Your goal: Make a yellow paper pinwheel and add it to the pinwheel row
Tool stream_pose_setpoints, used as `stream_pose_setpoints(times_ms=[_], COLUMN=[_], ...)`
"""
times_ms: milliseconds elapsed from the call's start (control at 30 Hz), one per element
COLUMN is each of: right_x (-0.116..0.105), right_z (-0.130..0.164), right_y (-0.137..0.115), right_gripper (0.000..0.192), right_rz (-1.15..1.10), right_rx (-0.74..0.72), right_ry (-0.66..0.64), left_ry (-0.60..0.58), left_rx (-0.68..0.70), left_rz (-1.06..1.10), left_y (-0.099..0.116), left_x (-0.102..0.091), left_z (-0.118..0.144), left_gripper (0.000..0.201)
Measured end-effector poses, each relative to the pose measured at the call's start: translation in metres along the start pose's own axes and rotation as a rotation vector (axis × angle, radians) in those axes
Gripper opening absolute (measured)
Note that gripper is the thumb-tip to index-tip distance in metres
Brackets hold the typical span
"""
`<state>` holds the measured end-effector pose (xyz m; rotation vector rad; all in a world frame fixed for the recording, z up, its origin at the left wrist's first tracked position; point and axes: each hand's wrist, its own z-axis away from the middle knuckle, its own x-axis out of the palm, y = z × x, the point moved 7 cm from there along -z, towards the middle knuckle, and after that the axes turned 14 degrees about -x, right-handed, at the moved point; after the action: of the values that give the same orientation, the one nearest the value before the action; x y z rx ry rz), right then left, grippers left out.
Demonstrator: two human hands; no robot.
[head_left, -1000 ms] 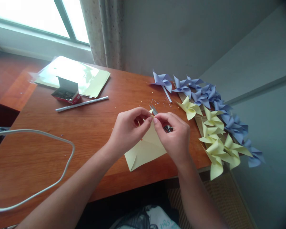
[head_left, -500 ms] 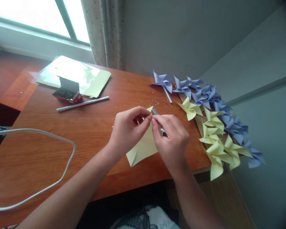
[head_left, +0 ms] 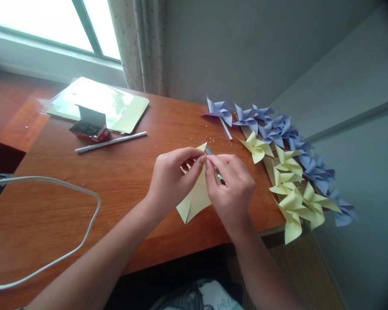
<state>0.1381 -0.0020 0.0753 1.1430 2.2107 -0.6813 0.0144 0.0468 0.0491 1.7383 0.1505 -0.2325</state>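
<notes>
step: judged mid-fold; both hands pinch the top of a yellow paper (head_left: pixel 194 200) held just above the worktop (head_left: pixel 126 172), corners drawn to the centre.
left hand (head_left: pixel 171 181): clenched on paper, thumb + forefinger at the pinch point.
right hand (head_left: pixel 233 189): fingertips grip same point; also touches a dark thin tool (head_left: pixel 215 165), poss. pen or scissors, can't tell which.
paper: partly folded, lower corner hangs free toward the near edge of worktop.
next: likely needs the gathered corners kept aligned w/ steady pinch while sth fixes the centre; a slip would let flaps spring open.
around: yellow pinwheels (head_left: pixel 294 193) + blue pinwheels (head_left: pixel 278 129) heaped at right edge, some overhanging. White stick (head_left: pixel 111 141), small open box (head_left: pixel 90 127), sheet stack (head_left: pixel 100 103) at back left. White cable (head_left: pixel 67 249) loops at left.
in the way: nothing betw. hands; pinwheels near right hand, tiny scraps (head_left: pixel 213 140) just behind.
</notes>
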Motion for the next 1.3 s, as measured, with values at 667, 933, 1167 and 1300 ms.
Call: stream_pose_setpoints(times_ms=[667, 933, 1167, 1300], right_x=[0.004, 0.003, 0.005, 0.006], right_z=[-0.005, -0.007, -0.006, -0.007], right_y=[0.033, 0.034, 0.034, 0.033], right_gripper=[0.007, 0.007, 0.008, 0.008], right_rz=[-0.543, -0.535, -0.529, -0.558], right_rx=[0.317, 0.297, 0.316, 0.311], right_ry=[-0.084, -0.095, -0.11, -0.095], left_ry=[-0.15, -0.21, -0.251, -0.262], left_rx=[-0.096, -0.2, -0.268, -0.288], left_rz=[0.124, 0.229, 0.322, 0.354], left_y=[-0.004, -0.01, -0.012, -0.014], left_x=[0.008, 0.011, 0.015, 0.016], left_z=[0.0, -0.001, -0.001, -0.001], left_gripper=[0.009, 0.011, 0.014, 0.014])
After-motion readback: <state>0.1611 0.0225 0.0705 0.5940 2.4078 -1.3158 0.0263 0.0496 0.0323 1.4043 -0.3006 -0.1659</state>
